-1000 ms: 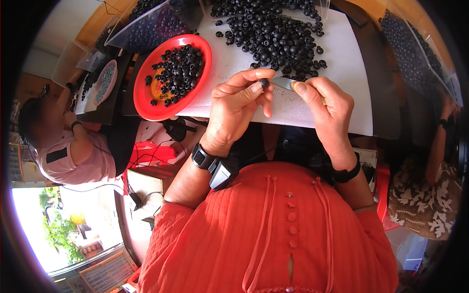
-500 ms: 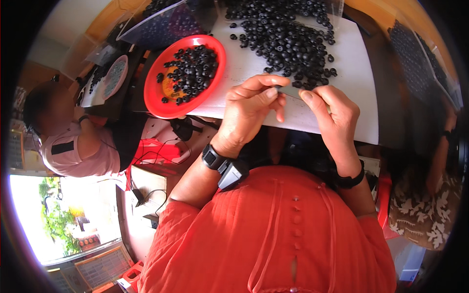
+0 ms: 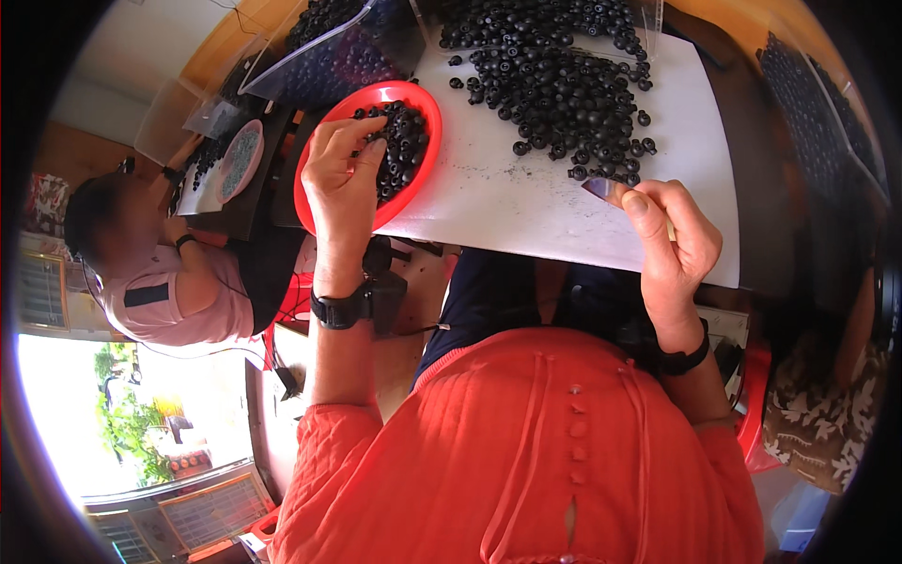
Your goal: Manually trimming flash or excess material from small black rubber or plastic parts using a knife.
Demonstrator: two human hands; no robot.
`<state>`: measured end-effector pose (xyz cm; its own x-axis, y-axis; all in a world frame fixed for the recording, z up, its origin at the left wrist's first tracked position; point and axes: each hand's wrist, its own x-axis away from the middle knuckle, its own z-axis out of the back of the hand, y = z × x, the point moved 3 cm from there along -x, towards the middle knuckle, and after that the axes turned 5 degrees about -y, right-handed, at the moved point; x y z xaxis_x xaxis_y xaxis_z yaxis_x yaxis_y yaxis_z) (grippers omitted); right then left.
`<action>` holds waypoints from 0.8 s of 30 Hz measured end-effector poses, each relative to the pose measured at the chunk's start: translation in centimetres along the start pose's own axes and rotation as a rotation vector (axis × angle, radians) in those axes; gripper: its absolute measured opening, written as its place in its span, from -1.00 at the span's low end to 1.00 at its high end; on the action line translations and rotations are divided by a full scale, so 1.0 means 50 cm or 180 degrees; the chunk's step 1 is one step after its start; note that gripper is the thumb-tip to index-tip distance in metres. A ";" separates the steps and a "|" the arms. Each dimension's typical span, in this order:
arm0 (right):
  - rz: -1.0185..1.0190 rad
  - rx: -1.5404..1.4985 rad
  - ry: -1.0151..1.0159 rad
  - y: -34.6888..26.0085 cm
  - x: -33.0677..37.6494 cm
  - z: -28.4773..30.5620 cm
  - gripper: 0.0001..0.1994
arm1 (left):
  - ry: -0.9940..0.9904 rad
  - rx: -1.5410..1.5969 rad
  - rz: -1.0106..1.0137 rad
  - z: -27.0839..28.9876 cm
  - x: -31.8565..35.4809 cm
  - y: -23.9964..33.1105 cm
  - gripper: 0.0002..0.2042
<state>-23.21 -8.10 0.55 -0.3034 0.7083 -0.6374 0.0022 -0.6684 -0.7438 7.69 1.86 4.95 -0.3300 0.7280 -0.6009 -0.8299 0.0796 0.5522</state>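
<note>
My left hand [image 3: 340,179] reaches over the red bowl [image 3: 310,202], its fingertips at the small black round parts [image 3: 406,141] piled inside; whether a part is pinched between them is hidden. My right hand [image 3: 672,240] grips a small flat metal blade [image 3: 599,188] between thumb and fingers, at the near edge of a large heap of black round parts [image 3: 554,75] on the white sheet [image 3: 507,202]. Both wrists wear dark bands.
Another person in a pink shirt [image 3: 164,291] sits at the left by a small pink dish [image 3: 240,160]. Clear plastic bags of black parts [image 3: 343,47] lie beyond the bowl. A dark patterned surface [image 3: 817,103] runs along the right.
My left hand has left the blade and swung left over the red bowl. My right hand stays near the heap, still holding the blade. The view has moved closer.
</note>
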 end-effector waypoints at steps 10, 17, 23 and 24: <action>0.0002 -0.0071 0.0079 0.006 0.002 0.003 -0.86 | -0.0843 -0.0303 -0.0779 -0.200 -0.010 0.087 -0.83; 0.0182 -0.0043 0.0126 0.004 -0.001 0.002 -0.86 | -0.1468 -0.0120 -0.0807 -0.193 -0.018 0.079 -0.84; 0.0184 -0.0022 0.0105 -0.002 -0.002 0.005 -0.87 | -0.1642 -0.0137 -0.1313 -0.164 0.013 0.094 -0.81; 0.0195 0.0001 0.0092 -0.002 -0.001 0.006 -0.87 | -0.1522 0.0031 -0.1091 -0.160 0.020 0.088 -0.81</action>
<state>-23.50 -8.16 0.73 -0.2752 0.6724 -0.6872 0.0196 -0.7107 -0.7032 0.13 -2.50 2.16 0.1979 0.8856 -0.4201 -0.8485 0.3694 0.3790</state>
